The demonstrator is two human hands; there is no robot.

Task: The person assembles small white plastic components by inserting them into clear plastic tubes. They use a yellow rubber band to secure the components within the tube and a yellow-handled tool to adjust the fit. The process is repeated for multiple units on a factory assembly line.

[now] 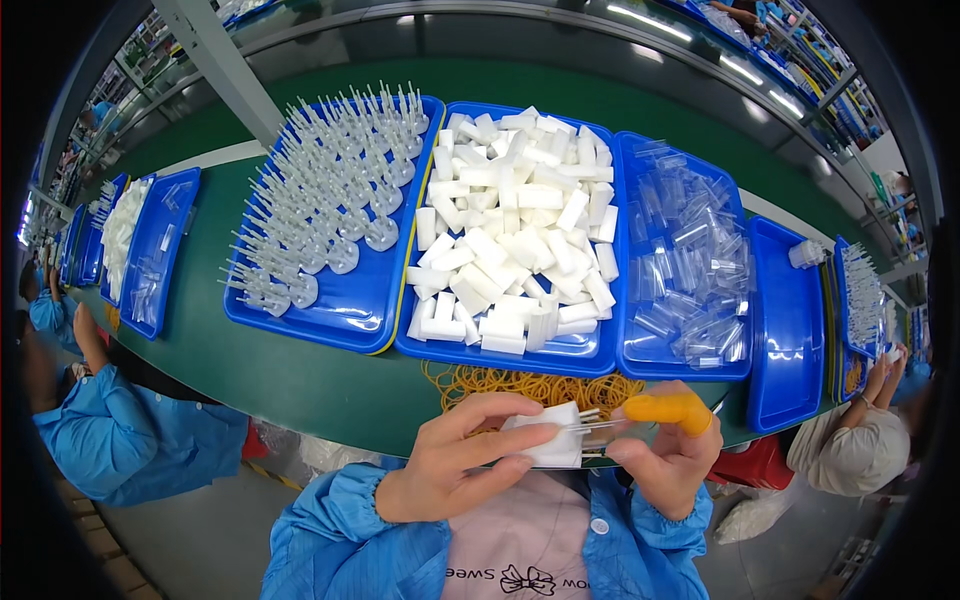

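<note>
My left hand (455, 460) pinches a white foam piece (545, 447) between its thumb and fingers, close to my chest. Thin pale rods (590, 426) stick out of the foam's right side. At their far end my right hand (672, 458) is closed, thumb against index finger, on what looks like a clear plastic piece (632, 430); its exact shape is hard to make out. A yellow finger cot (672, 408) covers the right index finger. Just beyond the hands, a heap of tan rubber bands (500, 384) lies along the green table.
Blue trays line the green table (300, 385): one with clear pronged parts (335, 190), one with white foam blocks (515, 230), another with clear tubes (690, 250). A nearly bare blue tray (785, 330) stands at right. People sit at left (140, 430) and right (850, 440).
</note>
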